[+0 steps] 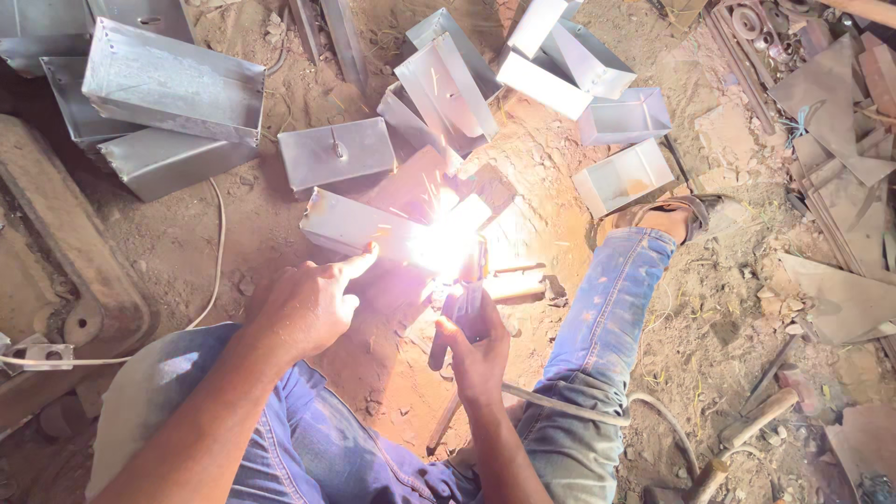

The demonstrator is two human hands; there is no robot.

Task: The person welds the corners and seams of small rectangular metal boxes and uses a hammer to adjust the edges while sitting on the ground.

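The left hand (313, 303) lies flat, grip open, fingers on the metal box (350, 224) at its 1 o'clock. The right hand (478, 350), grip closed round a welding holder (457, 313), meets the glaring arc (446, 245) at 11 o'clock on the dirt floor (709, 355).

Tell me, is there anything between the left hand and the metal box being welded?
Nothing visible. The left hand lies directly on the metal box, fingers touching its near edge. The right hand holds the electrode holder by the bright arc.

Weld glare (446, 245) hides electrode tip, joint; forearms cut off by frame bottom.
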